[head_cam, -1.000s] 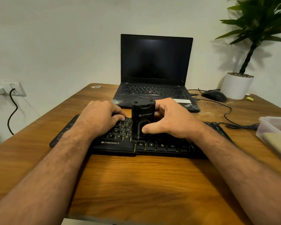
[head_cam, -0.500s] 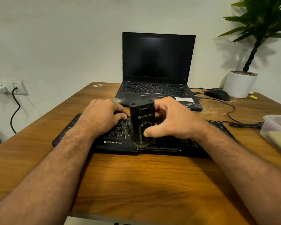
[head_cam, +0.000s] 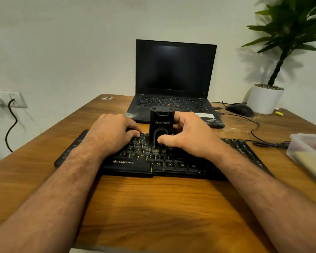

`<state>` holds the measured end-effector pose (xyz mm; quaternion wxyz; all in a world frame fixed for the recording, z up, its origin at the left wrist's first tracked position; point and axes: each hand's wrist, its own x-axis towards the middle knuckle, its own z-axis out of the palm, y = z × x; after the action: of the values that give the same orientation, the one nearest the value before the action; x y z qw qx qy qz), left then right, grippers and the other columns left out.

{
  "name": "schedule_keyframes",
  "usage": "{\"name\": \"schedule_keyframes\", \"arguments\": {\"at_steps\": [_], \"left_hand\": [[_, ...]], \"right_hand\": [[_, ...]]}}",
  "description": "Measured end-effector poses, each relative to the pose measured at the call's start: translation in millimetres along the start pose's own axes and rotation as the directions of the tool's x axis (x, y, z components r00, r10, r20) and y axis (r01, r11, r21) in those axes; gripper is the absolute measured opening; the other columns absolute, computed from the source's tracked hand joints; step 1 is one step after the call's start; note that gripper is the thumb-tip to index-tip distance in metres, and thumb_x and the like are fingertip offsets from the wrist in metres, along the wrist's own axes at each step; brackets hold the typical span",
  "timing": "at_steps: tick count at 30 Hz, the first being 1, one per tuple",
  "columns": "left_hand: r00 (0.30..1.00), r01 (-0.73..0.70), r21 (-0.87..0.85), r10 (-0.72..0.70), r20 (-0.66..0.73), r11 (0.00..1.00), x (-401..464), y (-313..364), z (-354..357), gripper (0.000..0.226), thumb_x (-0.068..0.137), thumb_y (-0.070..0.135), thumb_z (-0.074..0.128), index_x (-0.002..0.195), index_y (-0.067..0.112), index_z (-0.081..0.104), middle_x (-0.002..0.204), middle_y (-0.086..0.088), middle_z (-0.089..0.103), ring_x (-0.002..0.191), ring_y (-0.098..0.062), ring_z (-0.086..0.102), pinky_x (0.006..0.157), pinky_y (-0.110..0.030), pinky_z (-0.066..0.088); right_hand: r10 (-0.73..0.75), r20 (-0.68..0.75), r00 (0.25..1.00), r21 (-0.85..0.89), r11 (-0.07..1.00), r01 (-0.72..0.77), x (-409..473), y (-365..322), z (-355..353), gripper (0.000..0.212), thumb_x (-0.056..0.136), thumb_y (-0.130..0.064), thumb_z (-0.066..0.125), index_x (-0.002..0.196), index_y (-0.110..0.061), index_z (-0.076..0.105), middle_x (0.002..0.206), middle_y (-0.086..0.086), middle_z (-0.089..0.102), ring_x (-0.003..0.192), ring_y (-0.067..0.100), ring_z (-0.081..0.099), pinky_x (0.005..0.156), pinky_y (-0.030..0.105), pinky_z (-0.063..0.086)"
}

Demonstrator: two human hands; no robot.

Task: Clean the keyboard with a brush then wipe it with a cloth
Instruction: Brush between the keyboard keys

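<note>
A black Zebronics keyboard (head_cam: 131, 164) lies across the wooden desk in front of me. A black upright brush tool (head_cam: 161, 125) stands with its lower end on the keys near the keyboard's middle. My right hand (head_cam: 188, 136) grips it, thumb on the front face and fingers curled behind. My left hand (head_cam: 113, 132) rests on the keys just left of the brush, fingers bent down onto the keyboard. The bristles are hidden against the keys.
A black laptop (head_cam: 175, 70) stands open behind the keyboard, dust on its palm rest. A mouse (head_cam: 240, 109) and its cable lie at the right, beside a white plant pot (head_cam: 264, 99). A clear plastic box (head_cam: 306, 145) with a cloth-like pad sits at the right edge.
The brush has shifted back from the keyboard's front edge toward the middle rows, with my right hand still on it. My left hand has stayed in place.
</note>
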<state>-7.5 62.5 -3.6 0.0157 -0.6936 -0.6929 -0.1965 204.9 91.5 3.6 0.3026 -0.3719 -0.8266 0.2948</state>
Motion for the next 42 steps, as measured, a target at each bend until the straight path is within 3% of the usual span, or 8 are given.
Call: {"name": "schedule_keyframes", "arguments": {"at_steps": [11, 16, 21, 25, 29, 33, 37, 42], "left_hand": [[1.000, 0.019, -0.020, -0.019, 0.007, 1.000, 0, 1, 1, 0.017, 0.093, 0.044, 0.063, 0.107, 0.044, 0.072, 0.109, 0.011, 0.073, 0.109, -0.013, 0.060, 0.109, -0.041, 0.042], [1.000, 0.024, -0.008, -0.023, 0.013, 1.000, 2, 0, 1, 0.018, 0.093, 0.044, 0.062, 0.109, 0.044, 0.072, 0.110, 0.009, 0.073, 0.111, -0.015, 0.059, 0.107, -0.040, 0.042], [1.000, 0.024, -0.034, -0.025, -0.009, 0.999, 3, -3, 4, 0.017, 0.092, 0.045, 0.064, 0.106, 0.044, 0.073, 0.105, 0.011, 0.074, 0.107, -0.014, 0.061, 0.103, -0.038, 0.046], [1.000, 0.024, -0.027, -0.024, -0.002, 0.999, 3, -4, 4, 0.017, 0.092, 0.045, 0.064, 0.106, 0.044, 0.073, 0.105, 0.012, 0.073, 0.106, -0.013, 0.060, 0.103, -0.038, 0.046], [1.000, 0.029, -0.032, -0.029, -0.005, 0.999, 3, -5, 5, 0.017, 0.092, 0.045, 0.064, 0.106, 0.044, 0.073, 0.106, 0.011, 0.073, 0.108, -0.014, 0.060, 0.104, -0.039, 0.046], [1.000, 0.026, -0.027, -0.026, 0.004, 0.999, 3, -3, 4, 0.017, 0.092, 0.044, 0.063, 0.107, 0.043, 0.073, 0.106, 0.012, 0.073, 0.107, -0.012, 0.060, 0.106, -0.039, 0.045], [0.999, 0.032, -0.035, -0.032, 0.004, 0.999, 3, -3, 4, 0.017, 0.092, 0.043, 0.064, 0.107, 0.043, 0.073, 0.106, 0.012, 0.073, 0.106, -0.012, 0.060, 0.105, -0.038, 0.045], [1.000, 0.018, -0.045, -0.018, 0.005, 0.999, 2, 0, 4, 0.016, 0.093, 0.041, 0.063, 0.107, 0.042, 0.073, 0.103, 0.013, 0.073, 0.100, -0.009, 0.061, 0.103, -0.037, 0.047]], "right_hand": [[-0.023, -0.190, 0.982, -0.083, 0.997, 0.008, 5, 5, -9, 0.040, 0.077, -0.022, 0.081, 0.110, -0.037, 0.065, 0.092, -0.024, 0.067, 0.089, -0.009, 0.064, 0.070, 0.008, 0.046], [0.028, -0.050, 0.998, -0.024, 0.999, -0.030, 1, 5, -13, 0.044, 0.078, -0.019, 0.081, 0.113, -0.038, 0.063, 0.096, -0.024, 0.067, 0.093, -0.008, 0.064, 0.076, 0.013, 0.048], [0.061, -0.147, 0.987, 0.012, 0.998, -0.060, 4, 8, -20, 0.034, 0.078, -0.015, 0.081, 0.092, -0.038, 0.061, 0.083, -0.018, 0.070, 0.078, 0.001, 0.069, 0.074, 0.023, 0.054], [0.048, -0.005, 0.999, 0.059, 0.997, -0.047, 1, 6, -15, 0.036, 0.078, -0.014, 0.082, 0.092, -0.041, 0.062, 0.081, -0.026, 0.071, 0.083, -0.009, 0.068, 0.077, 0.016, 0.055], [0.053, -0.191, 0.980, -0.082, 0.994, -0.069, 8, 10, -16, 0.031, 0.077, -0.020, 0.082, 0.100, -0.033, 0.065, 0.087, -0.020, 0.069, 0.081, -0.003, 0.067, 0.070, 0.015, 0.054], [0.096, -0.040, 0.995, 0.035, 0.995, -0.095, 2, 13, -21, 0.033, 0.077, -0.015, 0.082, 0.100, -0.034, 0.066, 0.087, -0.015, 0.074, 0.082, -0.001, 0.071, 0.064, 0.010, 0.053], [0.102, -0.225, 0.969, -0.111, 0.985, -0.129, 8, 17, -26, 0.035, 0.077, -0.022, 0.081, 0.108, -0.030, 0.066, 0.094, -0.015, 0.070, 0.088, -0.003, 0.064, 0.065, 0.009, 0.043], [0.151, 0.010, 0.989, -0.038, 0.988, -0.150, -5, 19, -43, 0.035, 0.079, -0.017, 0.081, 0.102, -0.037, 0.064, 0.090, -0.016, 0.075, 0.085, -0.003, 0.070, 0.071, 0.011, 0.051]]}}
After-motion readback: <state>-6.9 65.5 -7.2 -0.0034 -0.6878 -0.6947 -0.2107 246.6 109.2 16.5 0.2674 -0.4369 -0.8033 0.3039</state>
